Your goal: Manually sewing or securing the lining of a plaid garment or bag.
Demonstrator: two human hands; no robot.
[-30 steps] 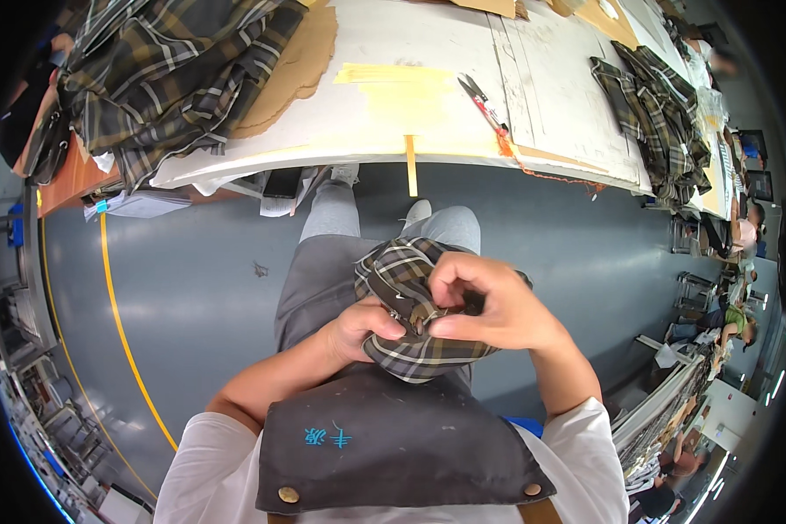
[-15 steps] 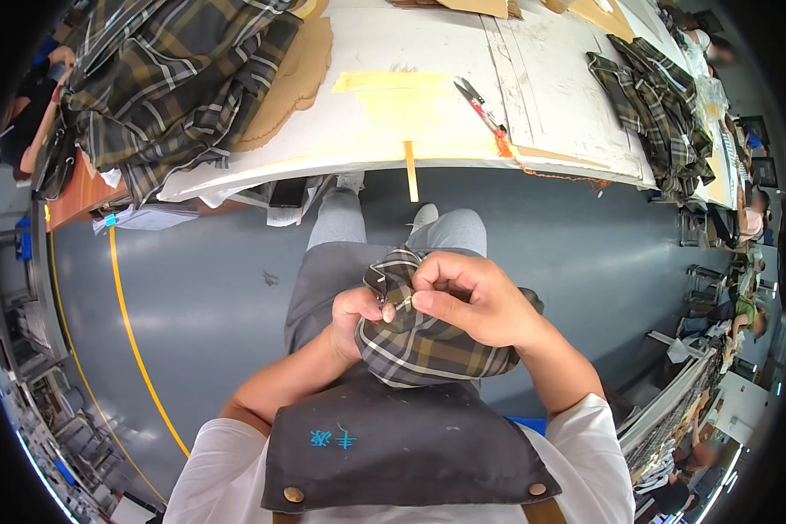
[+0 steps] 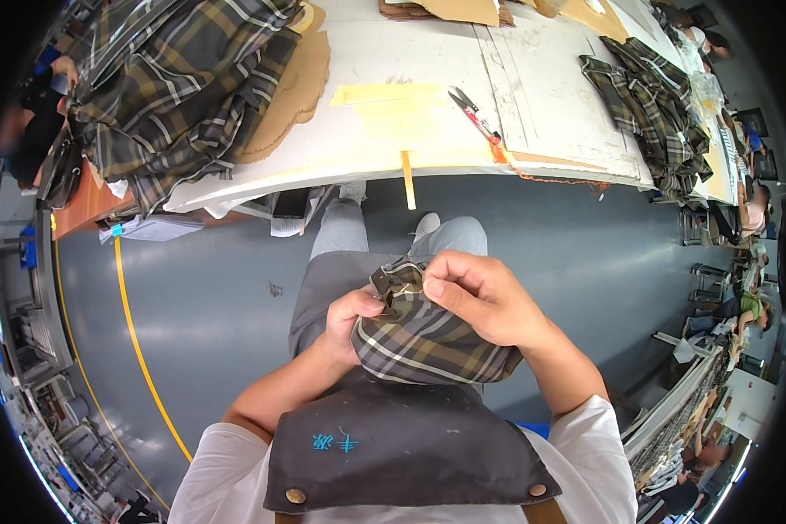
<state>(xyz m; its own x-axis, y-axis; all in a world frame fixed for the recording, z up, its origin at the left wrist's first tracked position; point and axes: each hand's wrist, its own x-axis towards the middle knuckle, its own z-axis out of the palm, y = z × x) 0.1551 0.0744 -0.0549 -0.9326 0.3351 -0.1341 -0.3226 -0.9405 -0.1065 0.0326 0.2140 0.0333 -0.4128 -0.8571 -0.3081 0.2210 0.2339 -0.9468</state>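
Observation:
A bunched piece of plaid cloth [image 3: 437, 348], olive, grey and brown with white lines, rests over my lap. My left hand [image 3: 351, 325] grips its left side, the thumb pressed on top near a folded opening. At that opening's right side, my right hand [image 3: 476, 293] pinches with thumb and forefinger; a thin pale strip or strand runs from the fingertips along the edge. Whether the fingers also hold something smaller is too fine to tell. The cloth's underside and my left fingertips are hidden.
Ahead stands a white table [image 3: 358, 131] with black-and-red scissors [image 3: 476, 113] near its edge. A big plaid cloth heap [image 3: 183, 87] lies at left, a smaller plaid pile [image 3: 651, 113] at right. A tape strip [image 3: 409, 179] hangs from the edge. People are at both sides.
My right hand has moved slightly right, and the two hands are farther apart. The opening between them shows more. My left thumb has shifted slightly left.

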